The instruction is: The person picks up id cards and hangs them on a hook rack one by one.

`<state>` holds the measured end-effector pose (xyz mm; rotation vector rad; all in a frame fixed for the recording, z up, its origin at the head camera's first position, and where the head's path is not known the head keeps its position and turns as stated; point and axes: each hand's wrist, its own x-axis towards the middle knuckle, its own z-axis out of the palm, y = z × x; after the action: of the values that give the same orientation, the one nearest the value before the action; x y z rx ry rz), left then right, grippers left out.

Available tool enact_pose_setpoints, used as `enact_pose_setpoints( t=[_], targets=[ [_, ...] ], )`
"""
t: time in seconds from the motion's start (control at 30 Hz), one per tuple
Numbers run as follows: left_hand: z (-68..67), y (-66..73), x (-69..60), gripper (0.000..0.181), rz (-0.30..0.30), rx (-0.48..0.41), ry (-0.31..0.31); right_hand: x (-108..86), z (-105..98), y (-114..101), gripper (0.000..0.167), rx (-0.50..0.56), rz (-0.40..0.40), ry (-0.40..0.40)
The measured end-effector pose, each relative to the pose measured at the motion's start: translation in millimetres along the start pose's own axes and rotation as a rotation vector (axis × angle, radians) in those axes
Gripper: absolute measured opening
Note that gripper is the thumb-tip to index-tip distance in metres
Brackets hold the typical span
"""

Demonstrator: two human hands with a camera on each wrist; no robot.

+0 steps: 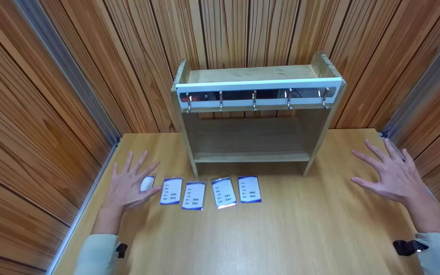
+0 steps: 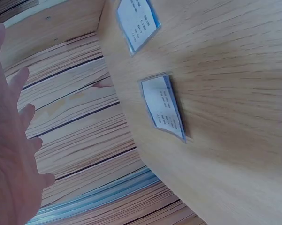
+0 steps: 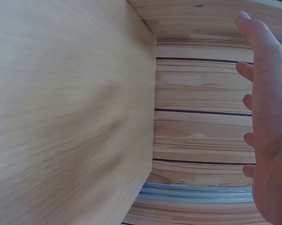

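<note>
My left hand (image 1: 128, 187), fingers spread, hovers over the left part of the table and partly hides a card (image 1: 147, 183). To its right lie more blue-and-white cards in a row: one (image 1: 171, 191), another (image 1: 193, 195), a tilted one (image 1: 224, 192) and the rightmost (image 1: 249, 189). In the left wrist view the left hand (image 2: 11, 140) is raised off the table, with a card (image 2: 162, 105) lying apart from it. My right hand (image 1: 393, 175), also spread and holding nothing, is above the table's right side. The right wrist view shows that hand (image 3: 272, 126) touching nothing.
A wooden shelf unit (image 1: 252, 157) stands at the back centre, behind the cards. Across its upper front runs a white-edged rail (image 1: 239, 104) with several metal hooks (image 1: 254, 100). Wood-panelled walls (image 1: 227, 34) close in the table (image 1: 266, 236) at the back and both sides.
</note>
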<state>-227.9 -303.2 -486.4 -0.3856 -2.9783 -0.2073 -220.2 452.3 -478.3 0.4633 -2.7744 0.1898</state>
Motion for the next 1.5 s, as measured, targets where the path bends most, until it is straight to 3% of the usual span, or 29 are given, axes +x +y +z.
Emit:
enact_pose_setpoints(
  t=[0.3,0.6,0.87,1.13,1.33,1.5],
  targets=[
    [-4.1,-7.7,2.5,0.088,-0.030,-0.006,-0.007,13.0,-12.9,-11.4,0.084,0.007,-0.015,0.056],
    [-3.3,-16.9,-5.2,0.091,-0.066,-0.021,0.001,29.0,-29.1,-23.4,0.088,0.063,-0.063,0.101],
    [-1.1,-23.2,-13.8,0.092,-0.095,-0.034,0.001,43.4,-34.5,-34.9,0.084,0.196,-0.055,0.162],
    [7.1,-27.7,-21.7,0.092,-0.147,-0.108,-0.008,60.6,-40.0,-49.8,0.083,0.379,-0.071,0.312],
    [11.4,-27.5,-20.5,0.093,-0.156,-0.145,-0.013,70.5,-48.7,-60.5,0.084,0.437,-0.056,0.356],
    [21.9,-28.0,-19.8,0.094,-0.160,-0.170,-0.003,77.5,-51.2,-66.9,0.082,0.552,-0.073,0.411]
  ],
)
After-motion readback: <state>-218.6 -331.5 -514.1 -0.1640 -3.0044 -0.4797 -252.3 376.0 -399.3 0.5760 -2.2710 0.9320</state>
